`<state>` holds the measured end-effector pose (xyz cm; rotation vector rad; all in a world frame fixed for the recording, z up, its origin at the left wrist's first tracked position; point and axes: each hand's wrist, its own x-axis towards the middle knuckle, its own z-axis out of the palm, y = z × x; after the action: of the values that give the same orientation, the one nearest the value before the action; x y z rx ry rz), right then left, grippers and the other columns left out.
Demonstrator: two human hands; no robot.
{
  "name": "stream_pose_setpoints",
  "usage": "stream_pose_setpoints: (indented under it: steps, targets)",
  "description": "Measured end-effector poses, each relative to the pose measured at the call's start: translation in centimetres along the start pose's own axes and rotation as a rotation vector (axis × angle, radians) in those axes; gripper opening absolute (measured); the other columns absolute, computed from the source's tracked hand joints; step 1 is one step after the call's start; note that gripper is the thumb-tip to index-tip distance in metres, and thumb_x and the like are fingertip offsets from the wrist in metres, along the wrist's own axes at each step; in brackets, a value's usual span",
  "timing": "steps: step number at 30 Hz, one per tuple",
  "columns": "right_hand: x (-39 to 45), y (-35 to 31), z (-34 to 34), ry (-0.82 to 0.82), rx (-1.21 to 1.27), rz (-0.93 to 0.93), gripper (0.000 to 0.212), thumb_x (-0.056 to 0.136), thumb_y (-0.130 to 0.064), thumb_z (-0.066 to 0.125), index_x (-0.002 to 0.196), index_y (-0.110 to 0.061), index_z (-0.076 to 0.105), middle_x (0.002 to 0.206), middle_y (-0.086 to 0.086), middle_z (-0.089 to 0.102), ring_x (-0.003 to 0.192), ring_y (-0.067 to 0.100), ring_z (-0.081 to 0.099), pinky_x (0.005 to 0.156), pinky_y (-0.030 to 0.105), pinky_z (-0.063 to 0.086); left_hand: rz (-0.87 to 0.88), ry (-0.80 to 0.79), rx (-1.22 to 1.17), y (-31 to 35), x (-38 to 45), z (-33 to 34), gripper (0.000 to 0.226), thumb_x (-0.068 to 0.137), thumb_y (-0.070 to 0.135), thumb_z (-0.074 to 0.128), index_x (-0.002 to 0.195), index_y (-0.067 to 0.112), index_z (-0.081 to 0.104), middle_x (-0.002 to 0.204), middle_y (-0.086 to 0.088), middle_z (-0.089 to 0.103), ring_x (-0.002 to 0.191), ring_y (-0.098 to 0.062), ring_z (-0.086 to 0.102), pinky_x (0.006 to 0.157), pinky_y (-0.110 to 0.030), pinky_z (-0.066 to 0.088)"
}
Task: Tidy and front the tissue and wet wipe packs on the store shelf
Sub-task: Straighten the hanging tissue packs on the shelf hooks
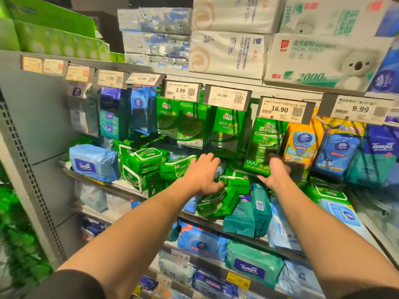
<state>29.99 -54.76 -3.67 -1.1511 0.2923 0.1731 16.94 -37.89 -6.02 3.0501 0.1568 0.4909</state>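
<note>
Nearest you, both forearms reach over the lower shelves to the middle shelf (121,190), where the green wipe packs sit in a loose heap. Your left hand (203,173) lies palm-down with its fingers curled over the slumped green packs (218,201) at the shelf's front edge; it looks like a grip on the top of that bundle, though the fingertips are hidden behind it. Your right hand (275,172) is blurred, thumb spread towards the same bundle, and I cannot tell whether it holds anything.

Square the bundle between both hands before you move it: the packs are soft and slippery and will likely fan out if you lift from one side only. Stand them upright with labels facing out, then slide them back level with the teal pack (257,210) just beside them, which leans over the shelf lip.

Further in, the stacked green lidded packs (142,167) sit tilted and one lies on its side; straighten those next. Behind your hands hang the green hanging packs (226,130) under the price tags (280,110); keep your knuckles low so you do not knock them off their hooks.
</note>
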Motion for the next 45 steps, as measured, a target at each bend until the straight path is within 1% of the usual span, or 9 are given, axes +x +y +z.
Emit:
stream_pose_setpoints:
  steps: [8,12,15,18,21,25,31,39,45]
  targets:
    - [-1.5,2.0,-0.1,-0.006,-0.255,0.024,0.083,0.081,-0.034,0.077,0.145,-0.009,0.031,0.149,0.011,0.038,0.130,0.033,0.045,0.103,0.050,0.047,-0.021,-0.005,-0.010,-1.0,-0.7,0.3,0.062,0.080,0.051,0.061,0.129,0.017,0.046,0.125,-0.006,0.045,0.120,-0.028,0.043,0.101,-0.047,0.036]
    - [-2.3,3.8,-1.5,-0.190,-0.418,0.194,0.051,0.086,-0.029,0.072,0.127,-0.011,0.048,0.110,0.013,0.052,0.084,0.026,0.061,0.072,0.042,0.061,0.018,-0.028,-0.008,-0.4,-0.9,0.9,0.061,0.080,0.052,0.061,0.128,0.017,0.046,0.124,-0.006,0.045,0.120,-0.028,0.042,0.101,-0.048,0.037]
    - [-1.6,4.7,-2.1,-0.214,-0.500,0.131,0.050,0.081,-0.026,0.076,0.121,-0.007,0.052,0.107,0.014,0.059,0.075,0.025,0.067,0.050,0.034,0.060,0.042,-0.042,-0.016,0.0,-0.9,1.2,0.061,0.080,0.052,0.063,0.128,0.017,0.047,0.124,-0.006,0.045,0.120,-0.028,0.042,0.099,-0.047,0.037]
    - [-1.0,5.0,-2.1,-0.158,-0.592,-0.046,0.041,0.073,-0.028,0.078,0.101,-0.005,0.057,0.099,0.016,0.070,0.076,0.028,0.071,0.059,0.036,0.060,0.079,-0.044,-0.034,0.2,-0.8,1.4,0.064,0.081,0.050,0.064,0.132,0.016,0.045,0.127,-0.006,0.044,0.120,-0.027,0.041,0.099,-0.046,0.036]
    - [-0.9,4.5,-2.7,-0.053,-0.923,-0.281,0.036,0.074,-0.039,0.074,0.073,-0.007,0.058,0.080,0.012,0.063,0.066,0.027,0.059,0.057,0.035,0.045,0.094,-0.060,-0.061,0.2,-0.6,1.7,0.067,0.081,0.049,0.064,0.135,0.017,0.043,0.129,-0.006,0.044,0.122,-0.027,0.041,0.102,-0.046,0.034]
    - [-1.2,4.7,-4.9,-0.030,-1.393,-0.359,0.040,0.081,-0.042,0.071,0.077,-0.005,0.058,0.081,0.010,0.059,0.075,0.028,0.059,0.058,0.030,0.040,0.111,-0.091,-0.083,0.3,-0.5,2.3,0.067,0.080,0.048,0.065,0.135,0.017,0.043,0.128,-0.006,0.044,0.123,-0.027,0.041,0.102,-0.048,0.034]
    - [-1.2,5.9,-5.6,-0.063,-1.667,-0.363,0.067,0.060,-0.068,0.076,0.091,-0.012,0.055,0.101,0.009,0.062,0.102,0.033,0.059,0.076,0.035,0.048,0.153,-0.111,-0.097,1.2,0.1,2.8,0.069,0.079,0.047,0.066,0.136,0.016,0.043,0.129,-0.007,0.044,0.123,-0.027,0.041,0.103,-0.046,0.034]
    - [-1.7,6.1,-5.1,-0.048,-1.719,-0.383,0.028,0.075,-0.030,0.071,0.073,-0.014,0.049,0.086,0.006,0.060,0.081,0.028,0.060,0.063,0.031,0.048,0.184,-0.165,-0.098,2.0,1.1,3.2,0.072,0.079,0.048,0.066,0.139,0.016,0.041,0.133,-0.008,0.042,0.127,-0.028,0.039,0.105,-0.048,0.035]
    - [-2.2,4.8,-5.5,0.018,-1.526,-0.347,0.026,0.074,-0.029,0.068,0.073,-0.011,0.049,0.080,0.006,0.056,0.080,0.030,0.059,0.060,0.030,0.042,0.196,-0.179,-0.108,2.3,1.3,3.3,0.072,0.079,0.047,0.066,0.139,0.017,0.040,0.132,-0.007,0.043,0.127,-0.028,0.039,0.103,-0.047,0.034]
